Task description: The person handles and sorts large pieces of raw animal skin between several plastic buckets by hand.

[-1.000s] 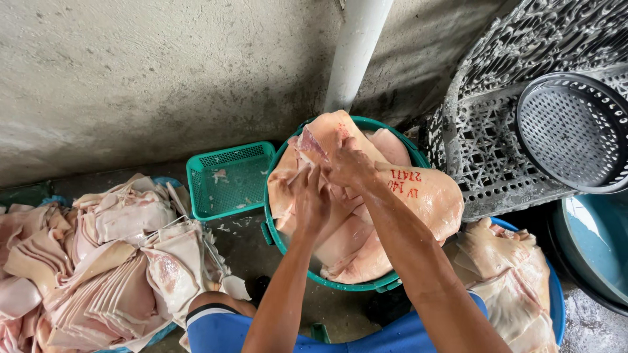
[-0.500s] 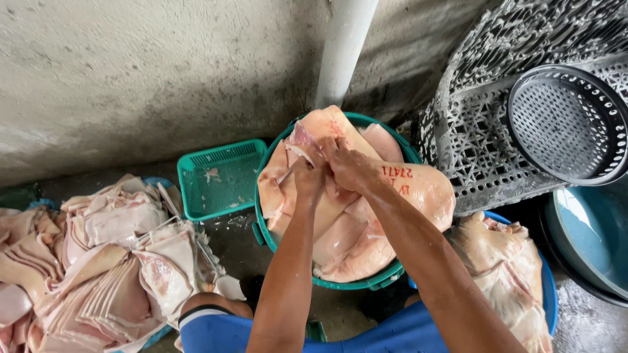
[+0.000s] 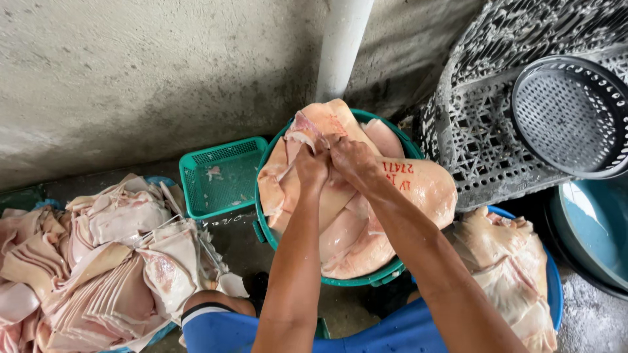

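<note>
1. Head view, hands: the left hand (image 3: 311,167) and the right hand (image 3: 350,160) met over a green tub (image 3: 275,225). The fingers of both were closed on the upper edge of a pale pink slab of raw pork skin (image 3: 307,140), which lay at the top of the tub.

2. Head view, progress: judged from how things lay, the work was well under way but not finished. The tub was heaped with slabs, and one broad slab (image 3: 418,189) hung over its right rim. A large pile of trimmed pieces (image 3: 98,261) lay at the left. More slabs filled a blue basin (image 3: 510,274) at the right, apparently unhandled.

3. Head view, marks and containers: the broad slab bore a red stamped mark on its skin, just right of the right hand. A small green square basket (image 3: 219,176) stood just left of the tub, nearly empty. Grey plastic crates (image 3: 484,131) leaned at the upper right with a round dark sieve (image 3: 569,114) against them. A white pipe (image 3: 340,46) ran down the concrete wall (image 3: 131,72) behind the tub.
</note>
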